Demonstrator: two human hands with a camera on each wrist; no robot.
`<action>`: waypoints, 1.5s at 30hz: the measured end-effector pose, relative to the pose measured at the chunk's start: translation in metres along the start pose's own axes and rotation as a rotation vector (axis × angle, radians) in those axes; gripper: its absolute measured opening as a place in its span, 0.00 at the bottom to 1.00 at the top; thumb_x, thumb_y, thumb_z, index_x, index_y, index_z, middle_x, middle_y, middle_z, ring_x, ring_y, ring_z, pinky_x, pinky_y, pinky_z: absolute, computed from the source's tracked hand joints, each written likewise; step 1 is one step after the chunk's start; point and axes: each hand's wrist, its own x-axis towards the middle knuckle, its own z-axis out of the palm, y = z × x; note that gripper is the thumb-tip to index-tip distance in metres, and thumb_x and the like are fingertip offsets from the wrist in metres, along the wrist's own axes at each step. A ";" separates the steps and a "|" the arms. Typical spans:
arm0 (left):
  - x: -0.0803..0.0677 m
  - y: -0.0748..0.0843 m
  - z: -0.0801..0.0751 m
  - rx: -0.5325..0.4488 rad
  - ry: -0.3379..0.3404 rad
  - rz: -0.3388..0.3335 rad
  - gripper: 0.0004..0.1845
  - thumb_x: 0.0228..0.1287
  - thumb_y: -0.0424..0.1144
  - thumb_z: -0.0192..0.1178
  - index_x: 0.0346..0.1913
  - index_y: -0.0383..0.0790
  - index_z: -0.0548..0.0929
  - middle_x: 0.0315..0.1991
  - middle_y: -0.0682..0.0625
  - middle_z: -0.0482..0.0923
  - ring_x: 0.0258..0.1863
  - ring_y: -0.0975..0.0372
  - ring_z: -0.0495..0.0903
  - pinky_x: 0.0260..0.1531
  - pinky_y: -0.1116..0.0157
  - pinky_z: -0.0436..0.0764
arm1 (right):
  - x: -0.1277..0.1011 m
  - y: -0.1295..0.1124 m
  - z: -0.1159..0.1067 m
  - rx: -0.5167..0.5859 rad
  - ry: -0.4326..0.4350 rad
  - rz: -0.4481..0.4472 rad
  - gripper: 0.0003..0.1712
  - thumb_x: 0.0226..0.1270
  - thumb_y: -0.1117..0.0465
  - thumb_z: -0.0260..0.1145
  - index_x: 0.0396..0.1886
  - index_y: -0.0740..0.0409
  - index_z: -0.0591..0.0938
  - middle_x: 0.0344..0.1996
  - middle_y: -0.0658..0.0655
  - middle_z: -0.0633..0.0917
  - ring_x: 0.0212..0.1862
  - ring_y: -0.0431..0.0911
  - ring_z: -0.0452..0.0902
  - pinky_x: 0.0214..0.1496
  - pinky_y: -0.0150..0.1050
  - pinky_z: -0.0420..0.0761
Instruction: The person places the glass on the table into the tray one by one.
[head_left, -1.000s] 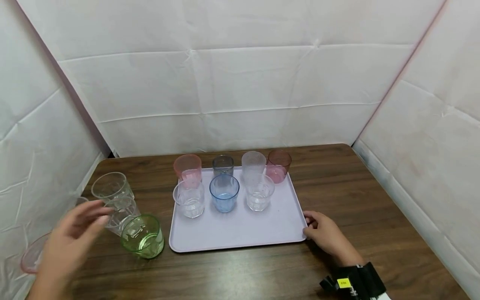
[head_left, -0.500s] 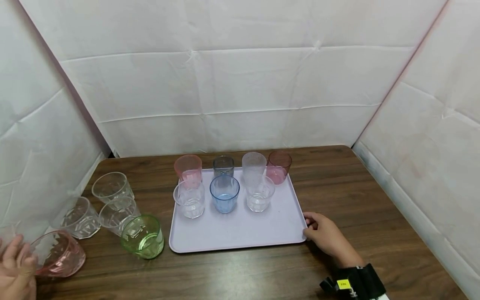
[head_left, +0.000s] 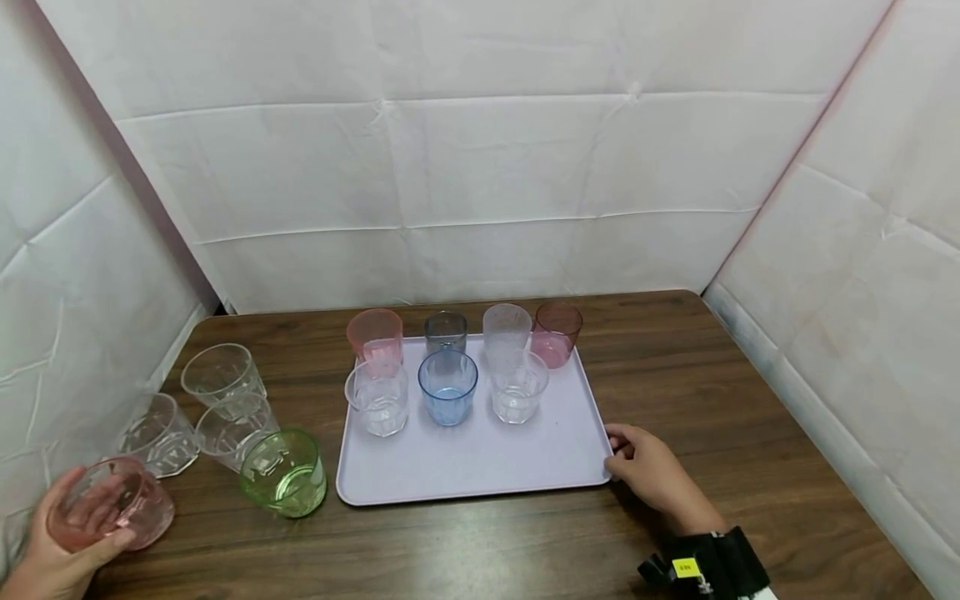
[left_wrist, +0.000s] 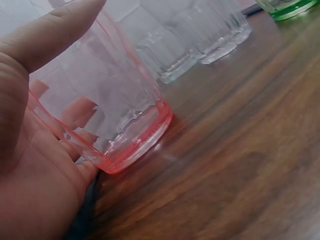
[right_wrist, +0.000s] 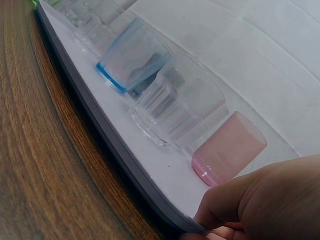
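At the table's left front, my left hand point(head_left: 56, 550) curls round a pink glass point(head_left: 144, 510), its thumb on the near side and its fingers seen through the far wall. In the left wrist view the pink glass point(left_wrist: 135, 130) stands on or close over the wood. My right hand point(head_left: 654, 471) grips the front right corner of a pale lilac tray point(head_left: 465, 467), thumb over the rim point(right_wrist: 172, 212) in the right wrist view. Several glasses stand on the tray: a blue tumbler point(head_left: 448, 392) at the middle front, clear ones beside it, pink, grey and dark red ones behind.
Right of the pink glass stand a green glass point(head_left: 288, 479) and clear glasses, one point(head_left: 168, 446) right behind it, another point(head_left: 225, 379) farther back. White sheeting point(head_left: 480, 167) closes in the wooden table point(head_left: 525, 550) at the back and both sides.
My left hand has moved left and down, away from the clear glasses, and its fingers have closed round the pink glass. My right hand has kept its place at the tray corner.
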 end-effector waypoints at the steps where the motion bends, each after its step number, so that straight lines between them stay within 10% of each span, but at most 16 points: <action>1: 0.000 0.000 0.001 0.010 0.012 -0.018 0.42 0.58 0.04 0.43 0.71 0.41 0.59 0.59 0.44 0.80 0.59 0.61 0.80 0.56 0.73 0.77 | 0.000 0.000 0.000 -0.001 -0.001 0.002 0.30 0.58 0.69 0.64 0.64 0.69 0.76 0.43 0.57 0.80 0.40 0.47 0.75 0.39 0.36 0.76; 8: 0.002 -0.002 0.007 0.033 -0.031 -0.042 0.41 0.58 0.04 0.42 0.71 0.38 0.59 0.59 0.43 0.80 0.58 0.59 0.81 0.53 0.70 0.80 | -0.002 -0.001 0.000 -0.004 0.003 -0.010 0.31 0.58 0.69 0.65 0.64 0.69 0.76 0.43 0.57 0.80 0.40 0.46 0.75 0.38 0.35 0.76; 19: 0.022 0.006 0.043 -0.215 -0.407 -0.091 0.45 0.57 0.01 0.34 0.78 0.31 0.49 0.71 0.32 0.66 0.71 0.49 0.70 0.66 0.60 0.73 | 0.001 -0.002 -0.001 -0.012 0.007 -0.019 0.31 0.58 0.69 0.64 0.64 0.69 0.76 0.42 0.57 0.80 0.40 0.46 0.75 0.38 0.35 0.76; 30: 0.069 0.006 0.135 0.010 -0.445 -0.062 0.51 0.51 0.00 0.44 0.78 0.28 0.41 0.73 0.34 0.63 0.72 0.51 0.68 0.66 0.62 0.72 | -0.002 -0.001 0.000 0.000 0.009 -0.035 0.30 0.57 0.70 0.65 0.63 0.70 0.77 0.42 0.57 0.80 0.39 0.45 0.74 0.37 0.34 0.76; 45: 0.108 -0.078 0.260 0.214 -0.383 -0.221 0.48 0.52 0.16 0.66 0.75 0.46 0.60 0.65 0.45 0.71 0.64 0.59 0.73 0.61 0.65 0.76 | -0.002 0.002 -0.001 -0.004 0.017 -0.050 0.31 0.57 0.69 0.65 0.64 0.69 0.77 0.42 0.57 0.80 0.39 0.45 0.75 0.36 0.33 0.76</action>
